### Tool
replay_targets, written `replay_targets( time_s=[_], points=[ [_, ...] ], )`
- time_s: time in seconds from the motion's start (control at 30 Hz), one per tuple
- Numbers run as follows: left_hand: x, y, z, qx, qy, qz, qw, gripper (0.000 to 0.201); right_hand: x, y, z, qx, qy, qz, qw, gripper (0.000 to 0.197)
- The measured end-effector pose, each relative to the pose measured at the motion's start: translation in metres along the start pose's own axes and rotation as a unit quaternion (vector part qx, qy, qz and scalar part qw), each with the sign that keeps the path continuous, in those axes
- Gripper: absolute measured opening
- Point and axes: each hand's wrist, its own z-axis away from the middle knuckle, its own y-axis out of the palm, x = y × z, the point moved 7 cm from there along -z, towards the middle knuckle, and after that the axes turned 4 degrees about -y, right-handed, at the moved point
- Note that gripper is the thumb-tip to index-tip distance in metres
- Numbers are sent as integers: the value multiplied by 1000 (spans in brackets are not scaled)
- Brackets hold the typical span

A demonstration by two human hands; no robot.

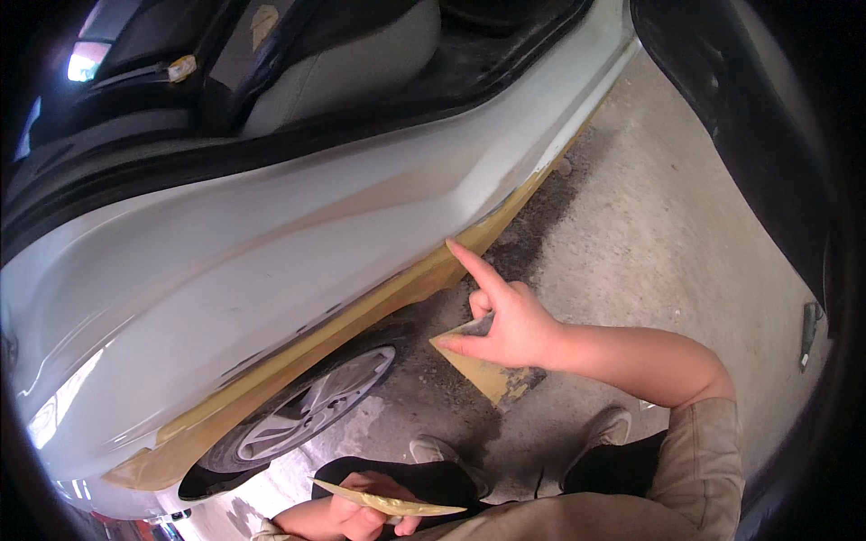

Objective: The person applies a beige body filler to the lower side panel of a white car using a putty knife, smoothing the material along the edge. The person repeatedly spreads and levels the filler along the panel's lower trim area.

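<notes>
Spreaders: two. One (483, 365) mid-frame, pinched in right hand (510, 329), index on white car panel (271, 261). Second (388, 499) at bottom edge, left hand (361, 514) closed around it. One wheel (307, 410) lower left.

car body panel (225, 261): painted metal, glossy white with dull sanded patches | lower edge of the panel: matt tan filler coat (379, 302) | spreader (483, 365) below the panel: thin, stiff, smeared tan | second spreader (388, 500): same coating | concrete floor (649, 225): rough, grey, dust-stained | wheel (307, 410) under the panel: dull silver metal
</notes>
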Motion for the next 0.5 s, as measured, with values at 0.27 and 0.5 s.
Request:
replay_targets(
  time_s=[0.27,0.5],
  points=[
    [-14,12,-11,50,71,-2,996,30,11,12,-2,54,21,-37,998,114],
    [-10,6,-6,39,46,-20,998,36,46,26,4,95,-81,-54,991,115]
  ],
)
